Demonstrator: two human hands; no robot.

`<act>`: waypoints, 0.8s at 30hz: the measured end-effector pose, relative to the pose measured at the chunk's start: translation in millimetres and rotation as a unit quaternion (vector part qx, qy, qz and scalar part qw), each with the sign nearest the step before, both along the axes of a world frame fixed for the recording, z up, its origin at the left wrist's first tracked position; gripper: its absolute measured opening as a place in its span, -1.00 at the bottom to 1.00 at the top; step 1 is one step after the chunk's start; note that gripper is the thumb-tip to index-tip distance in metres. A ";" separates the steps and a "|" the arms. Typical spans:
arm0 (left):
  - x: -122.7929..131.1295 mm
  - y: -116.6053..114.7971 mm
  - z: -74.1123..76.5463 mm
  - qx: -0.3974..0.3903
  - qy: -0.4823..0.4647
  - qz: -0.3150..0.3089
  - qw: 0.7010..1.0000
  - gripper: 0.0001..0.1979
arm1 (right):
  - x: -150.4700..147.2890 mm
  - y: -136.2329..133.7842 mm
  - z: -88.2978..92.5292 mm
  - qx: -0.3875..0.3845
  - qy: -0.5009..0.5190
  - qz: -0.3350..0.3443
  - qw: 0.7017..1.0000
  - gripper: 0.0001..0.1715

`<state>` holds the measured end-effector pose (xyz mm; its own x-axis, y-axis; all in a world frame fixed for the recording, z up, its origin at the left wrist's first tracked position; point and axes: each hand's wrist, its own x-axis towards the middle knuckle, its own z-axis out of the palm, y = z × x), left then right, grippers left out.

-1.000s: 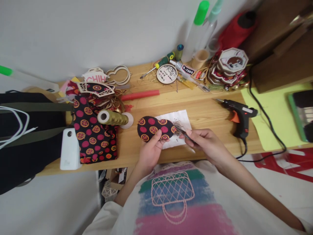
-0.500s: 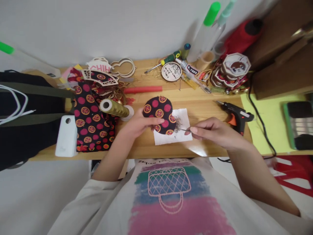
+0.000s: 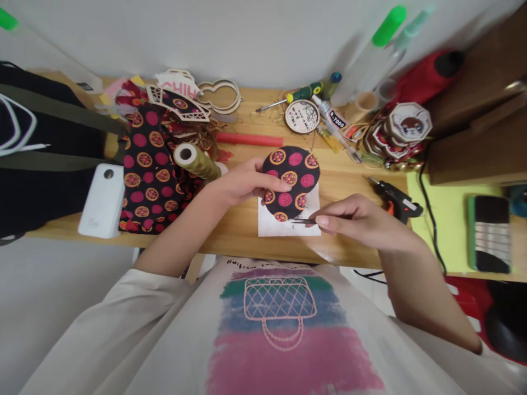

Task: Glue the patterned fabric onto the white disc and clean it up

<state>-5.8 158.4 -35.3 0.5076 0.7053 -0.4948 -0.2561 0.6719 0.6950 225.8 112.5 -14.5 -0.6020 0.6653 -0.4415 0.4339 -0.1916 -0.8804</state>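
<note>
1. Our left hand point(image 3: 249, 182) is pinched nearly closed, thumb on top, around one gourd-shaped piece point(image 3: 293, 167) of black, patterned fabric, held over one white paper sheet point(image 3: 269, 226) mid-counter point(image 3: 234, 238).
2. Our right hand point(image 3: 354, 219) pinches one slim dark tool point(image 3: 303, 221), tip at the piece's near edge; we cannot tell whether they touch.
3. Left, we have one glossy gold spool point(image 3: 200, 163); right, one glue gun point(image 3: 395, 197).

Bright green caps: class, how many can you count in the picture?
2. One cap is in the picture's upper left corner; the other cap tops a translucent bottle at upper right. More may be hidden behind the clutter.
</note>
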 end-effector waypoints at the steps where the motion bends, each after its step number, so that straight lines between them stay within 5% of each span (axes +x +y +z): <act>1: 0.3 0.7 0.7 -0.006 -0.002 -0.002 1.000 -0.76 | -0.8 0.5 0.5 0.000 -0.005 0.002 1.000 -0.50; 8: 1.9 4.1 3.5 -0.051 0.024 0.002 0.998 -0.59 | -3.5 1.9 1.4 -0.016 -0.015 -0.002 1.000 -0.47; 13: 3.1 3.5 3.0 0.021 0.030 -0.022 0.999 -0.66 | -3.7 1.5 1.9 -0.009 -0.014 0.003 1.000 -0.45; 19: 5.2 3.2 2.8 -0.130 0.110 0.069 0.983 -0.56 | -5.2 2.7 1.5 -0.008 -0.014 -0.001 1.000 -0.48; 24: 3.9 5.1 -3.8 0.014 0.034 -0.041 0.998 -0.71 | -5.6 3.1 0.4 -0.007 -0.016 -0.031 0.999 -0.55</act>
